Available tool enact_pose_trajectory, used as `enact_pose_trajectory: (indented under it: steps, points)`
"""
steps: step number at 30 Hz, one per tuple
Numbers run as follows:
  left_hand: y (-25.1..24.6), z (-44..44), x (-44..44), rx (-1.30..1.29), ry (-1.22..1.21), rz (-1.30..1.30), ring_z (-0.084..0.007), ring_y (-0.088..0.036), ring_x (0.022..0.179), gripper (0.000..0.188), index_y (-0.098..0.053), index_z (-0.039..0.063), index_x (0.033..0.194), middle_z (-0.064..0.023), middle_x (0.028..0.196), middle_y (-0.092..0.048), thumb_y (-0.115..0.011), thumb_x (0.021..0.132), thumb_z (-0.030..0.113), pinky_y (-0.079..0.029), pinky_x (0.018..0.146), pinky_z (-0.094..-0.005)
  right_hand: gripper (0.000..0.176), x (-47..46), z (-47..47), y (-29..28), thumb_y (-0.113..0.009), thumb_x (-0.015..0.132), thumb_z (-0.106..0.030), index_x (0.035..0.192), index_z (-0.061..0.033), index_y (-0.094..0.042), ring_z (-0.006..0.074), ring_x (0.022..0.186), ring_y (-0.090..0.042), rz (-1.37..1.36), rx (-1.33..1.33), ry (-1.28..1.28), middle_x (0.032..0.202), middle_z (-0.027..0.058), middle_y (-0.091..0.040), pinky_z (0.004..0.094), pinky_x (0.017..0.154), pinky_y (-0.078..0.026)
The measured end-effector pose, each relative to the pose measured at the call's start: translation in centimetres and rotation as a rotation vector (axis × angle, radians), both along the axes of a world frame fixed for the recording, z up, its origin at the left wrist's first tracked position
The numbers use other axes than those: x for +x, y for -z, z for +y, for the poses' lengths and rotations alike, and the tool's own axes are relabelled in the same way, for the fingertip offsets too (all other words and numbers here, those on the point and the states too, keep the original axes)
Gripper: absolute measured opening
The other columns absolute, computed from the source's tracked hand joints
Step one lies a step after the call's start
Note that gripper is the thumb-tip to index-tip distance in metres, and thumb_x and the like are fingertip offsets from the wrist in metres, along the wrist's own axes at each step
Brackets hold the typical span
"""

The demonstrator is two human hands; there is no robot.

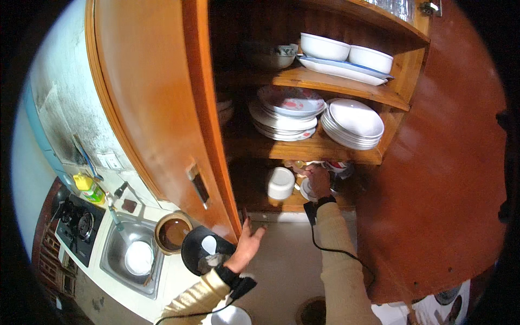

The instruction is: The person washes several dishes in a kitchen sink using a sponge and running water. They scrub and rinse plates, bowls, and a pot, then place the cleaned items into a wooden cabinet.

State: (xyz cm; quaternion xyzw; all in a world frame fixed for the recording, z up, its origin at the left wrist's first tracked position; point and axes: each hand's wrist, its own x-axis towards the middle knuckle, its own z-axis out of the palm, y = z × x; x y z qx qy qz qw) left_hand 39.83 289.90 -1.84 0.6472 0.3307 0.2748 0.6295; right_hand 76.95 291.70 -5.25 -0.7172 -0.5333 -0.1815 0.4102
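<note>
My right hand [319, 178] reaches into the lowest visible shelf of a wooden cupboard, fingers bent among small items. Just below it is a small white cup [308, 191], and a larger white mug [281, 183] stands to its left. Behind the fingers, a red and white item [336, 165] is partly hidden. Whether this hand grips anything is unclear. Lower down, my left hand [248, 246] has its fingers apart and nothing in it. It is beside the edge of the sliding cupboard door [162, 105]; contact with the door cannot be made out.
Above stand a plate stack [284, 118], a stack of white dishes [355, 122] and white bowls [325, 46]. On the left counter are a steel sink [152, 284] with a white bowl [139, 258], a brown crock [172, 233], a black basin [195, 243] and a gas hob [81, 223].
</note>
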Motion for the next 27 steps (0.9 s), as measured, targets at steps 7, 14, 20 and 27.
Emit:
enact_pose_trajectory:
  steps: [7,14,20,27]
  points:
    - [-0.1,-2.5,-7.7,-0.106,0.064,-0.038,-0.0308,-0.018,0.148,0.084,0.0,-0.002,0.154,-0.0258,0.158,-0.019,-0.058,0.098,0.02,-0.02,0.118,-0.0369,0.034,2.6,6.1,2.9,-0.062,0.089,-0.035,0.081,-0.0039,-0.072,0.0381,0.074,-0.067,0.404,-0.05,0.299,0.078,0.02,-0.068,0.0482,0.068,-0.052]
    - [-0.9,-4.8,-14.9,-0.116,0.015,0.082,-0.0278,-0.026,0.146,0.091,0.009,0.023,0.158,-0.0174,0.159,-0.024,-0.053,0.096,-0.003,-0.027,0.114,-0.039,0.053,5.0,9.3,5.9,-0.064,0.084,-0.062,0.09,-0.0099,-0.074,0.0315,0.077,-0.072,0.161,-0.462,0.58,0.082,0.0146,-0.072,0.042,0.064,-0.057]
    - [-1.8,-5.3,-16.6,-0.064,-0.023,0.095,-0.0287,-0.028,0.145,0.09,0.008,0.015,0.157,-0.0204,0.157,-0.026,-0.057,0.096,0.003,-0.025,0.117,-0.0384,0.054,4.3,9.3,5.6,-0.068,0.081,-0.061,0.088,-0.0083,-0.074,0.0349,0.078,-0.071,0.175,-0.417,0.567,0.084,0.0181,-0.071,0.0427,0.067,-0.057]
    - [-0.4,-5.0,-16.0,0.07,-0.002,0.116,-0.0264,-0.028,0.145,0.087,0.003,0.011,0.157,-0.0187,0.158,-0.027,-0.06,0.097,0.01,-0.026,0.117,-0.0378,0.038,3.6,5.5,4.0,-0.06,0.092,-0.033,0.082,0.002,-0.069,0.0413,0.079,-0.068,0.202,-0.181,0.281,0.086,0.0257,-0.068,0.0491,0.066,-0.053]
